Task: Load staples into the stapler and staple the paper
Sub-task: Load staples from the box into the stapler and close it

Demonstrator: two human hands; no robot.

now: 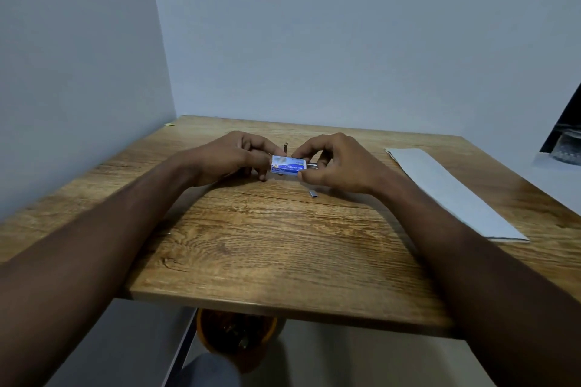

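Note:
A small blue and white staple box (pixel 287 165) is held just above the wooden table (pixel 267 245), between both hands. My left hand (pixel 231 159) grips its left end. My right hand (pixel 336 163) pinches its right end, where a grey inner tray or strip of staples (pixel 311 166) sticks out. A short loose strip of staples (pixel 312 195) lies on the table just below my right hand. A dark metal part, perhaps the stapler (pixel 285 148), shows behind the box, mostly hidden. A folded white paper (pixel 452 192) lies at the right.
White walls close the table off at the left and back. A dark object (pixel 566 132) stands on a white ledge at the far right. Under the near table edge sits an orange bin (pixel 235 339).

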